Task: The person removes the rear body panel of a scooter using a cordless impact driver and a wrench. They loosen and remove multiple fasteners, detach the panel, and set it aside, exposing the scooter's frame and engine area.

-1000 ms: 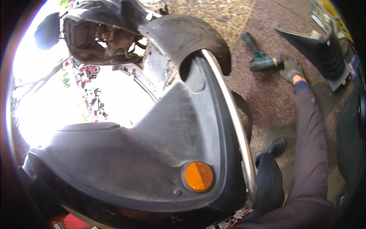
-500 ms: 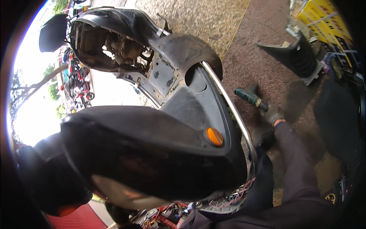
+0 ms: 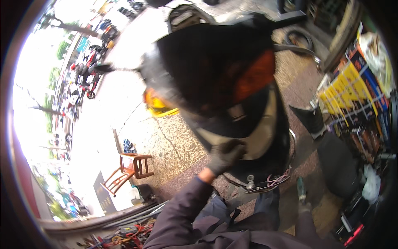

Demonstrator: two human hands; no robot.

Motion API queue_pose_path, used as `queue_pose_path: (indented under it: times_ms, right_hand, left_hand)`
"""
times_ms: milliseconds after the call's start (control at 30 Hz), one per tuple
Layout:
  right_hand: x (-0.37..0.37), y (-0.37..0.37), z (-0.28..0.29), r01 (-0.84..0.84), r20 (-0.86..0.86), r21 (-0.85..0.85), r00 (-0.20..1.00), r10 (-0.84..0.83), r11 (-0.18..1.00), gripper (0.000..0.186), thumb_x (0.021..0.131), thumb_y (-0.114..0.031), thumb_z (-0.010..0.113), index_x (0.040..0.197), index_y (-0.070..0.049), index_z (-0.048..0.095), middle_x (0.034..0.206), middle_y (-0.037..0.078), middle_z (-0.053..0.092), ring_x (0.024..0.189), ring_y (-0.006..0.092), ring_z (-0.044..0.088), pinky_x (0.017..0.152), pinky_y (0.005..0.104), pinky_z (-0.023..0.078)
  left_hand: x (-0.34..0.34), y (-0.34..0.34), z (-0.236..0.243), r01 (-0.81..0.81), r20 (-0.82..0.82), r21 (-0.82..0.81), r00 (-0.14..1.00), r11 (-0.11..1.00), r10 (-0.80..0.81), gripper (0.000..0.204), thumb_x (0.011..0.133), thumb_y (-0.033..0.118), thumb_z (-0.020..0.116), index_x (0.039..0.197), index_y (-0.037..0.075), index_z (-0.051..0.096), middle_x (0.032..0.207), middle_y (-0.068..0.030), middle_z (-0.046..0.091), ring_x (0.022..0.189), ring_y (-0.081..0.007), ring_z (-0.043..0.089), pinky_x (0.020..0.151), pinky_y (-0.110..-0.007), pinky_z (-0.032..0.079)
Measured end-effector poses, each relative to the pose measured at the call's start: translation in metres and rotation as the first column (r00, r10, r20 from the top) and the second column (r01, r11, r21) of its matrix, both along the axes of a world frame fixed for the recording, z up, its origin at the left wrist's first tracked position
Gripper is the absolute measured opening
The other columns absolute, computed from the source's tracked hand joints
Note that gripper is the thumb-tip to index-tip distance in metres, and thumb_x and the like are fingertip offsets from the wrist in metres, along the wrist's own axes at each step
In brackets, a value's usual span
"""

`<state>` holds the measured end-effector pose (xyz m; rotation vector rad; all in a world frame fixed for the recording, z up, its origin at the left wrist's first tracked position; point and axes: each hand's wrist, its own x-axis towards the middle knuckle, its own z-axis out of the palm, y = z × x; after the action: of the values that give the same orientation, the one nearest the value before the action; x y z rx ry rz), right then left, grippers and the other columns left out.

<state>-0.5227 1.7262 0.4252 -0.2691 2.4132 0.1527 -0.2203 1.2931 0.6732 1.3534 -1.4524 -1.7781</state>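
A black scooter (image 3: 211, 62) stands in front of me with its rear end toward me, its upper part smeared by motion. An orange lens (image 3: 258, 76) and a pale, curved tail panel (image 3: 261, 139) show on it. My gloved left hand (image 3: 228, 155) is closed, its fingers curled against the tail beside the pale panel; what they grip is hidden. Low at my right side, my right hand (image 3: 305, 207) is closed around a green, drill-like power tool (image 3: 301, 189), which points away from me. Pinkish wires (image 3: 278, 178) hang at the scooter's lower rear edge.
A wooden chair (image 3: 134, 165) is at the left. Tools and cables (image 3: 130, 236) lie at the lower left. On the right are a black plastic panel (image 3: 309, 120), a dark flat piece (image 3: 338, 166) and yellow boxes (image 3: 352, 93). Parked scooters (image 3: 89, 70) line the far left.
My view has swung round to the scooter's rear. My left hand has come up onto the tail. My right hand, still with the power tool, is now lower and closer to my body.
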Motion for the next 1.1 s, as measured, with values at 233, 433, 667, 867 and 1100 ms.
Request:
queue_pose_path:
  times_ms: [233,433,667,867,1100]
  right_hand:
    - [0.162,0.0,0.19,-0.344,0.183,0.212,0.934,0.308,0.915,0.044,0.08,-0.039,0.07,0.105,-0.003,0.065,0.098,0.021,0.067,0.095,0.0349,0.065,0.082,0.0408,0.05]
    - [0.361,-0.11,0.242,-0.626,0.259,-0.181,0.713,0.651,0.758,0.053,0.074,-0.046,0.071,0.107,-0.005,0.066,0.102,0.022,0.067,0.097,0.0388,0.064,0.084,0.0438,0.052]
    - [0.533,-0.296,0.257,-0.77,0.359,-0.437,0.325,0.875,0.465,0.06,0.073,-0.05,0.073,0.111,-0.006,0.063,0.103,0.019,0.068,0.098,0.0327,0.066,0.088,0.0383,0.052]
    - [0.584,-0.448,0.277,-0.839,0.316,-0.51,0.025,0.948,0.192,0.068,0.073,-0.052,0.071,0.121,-0.006,0.058,0.101,0.019,0.068,0.098,0.035,0.065,0.085,0.0412,0.052]
    - [0.671,-0.58,0.242,-0.771,0.086,-0.637,-0.083,0.993,-0.009,0.087,0.066,-0.043,0.077,0.138,-0.009,0.043,0.126,0.02,0.055,0.112,0.0363,0.057,0.094,0.0442,0.046]
  left_hand:
    - [0.173,0.098,0.03,0.538,0.263,-0.167,0.832,0.826,-0.489,0.039,0.088,0.036,0.06,0.11,0.005,0.064,0.099,-0.0169,0.069,0.094,-0.0333,0.066,0.084,-0.04,0.051]
    - [0.31,0.118,0.047,0.764,0.514,-0.287,0.632,0.578,-0.58,0.059,0.077,0.042,0.065,0.128,0.013,0.055,0.122,-0.0166,0.057,0.112,-0.0347,0.056,0.091,-0.046,0.047]
    - [0.42,0.071,0.041,0.856,0.761,-0.02,0.348,0.517,-0.548,0.041,0.076,0.035,0.064,0.111,0.014,0.061,0.099,-0.0141,0.065,0.093,-0.0345,0.064,0.077,-0.049,0.051]
    - [0.512,-0.009,0.028,0.632,0.74,0.045,0.499,0.773,-0.451,0.053,0.067,0.044,0.073,0.108,0.013,0.062,0.092,-0.0152,0.068,0.09,-0.035,0.065,0.074,-0.045,0.052]
    - [0.609,-0.132,-0.013,-0.386,0.229,0.309,0.917,0.869,0.326,0.041,0.076,0.022,0.075,0.106,0.001,0.057,0.087,-0.0133,0.066,0.078,-0.0263,0.068,0.066,-0.038,0.056]
